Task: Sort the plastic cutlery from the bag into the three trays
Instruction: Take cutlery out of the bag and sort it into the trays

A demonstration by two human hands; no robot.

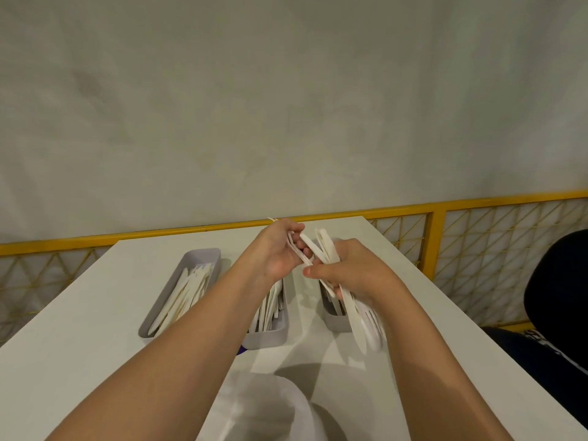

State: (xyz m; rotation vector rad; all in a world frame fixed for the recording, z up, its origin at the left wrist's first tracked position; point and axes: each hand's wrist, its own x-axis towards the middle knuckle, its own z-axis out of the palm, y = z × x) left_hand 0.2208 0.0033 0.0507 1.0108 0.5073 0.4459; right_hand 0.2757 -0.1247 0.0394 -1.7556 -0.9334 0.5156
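White, smooth table against a pale wall, with a yellow rail and lattice fence behind. Three long, narrow grey trays on the far half: left tray holding flat white pieces, middle tray partly hidden by an arm, right tray behind the right hand. Right hand: fingers curled round a bundle of cutlery of thin, glossy white plastic, rounded ends and fork tines pointing near. Left hand: thumb and fingers pinching a couple of flat handles at the bundle's far end, above the trays. Crumpled, translucent white bag at the near edge. Step judged: drawing one kind off the bundle. This is best done by sliding lengthwise with the right grip firm, so slippery pieces do not fan out.
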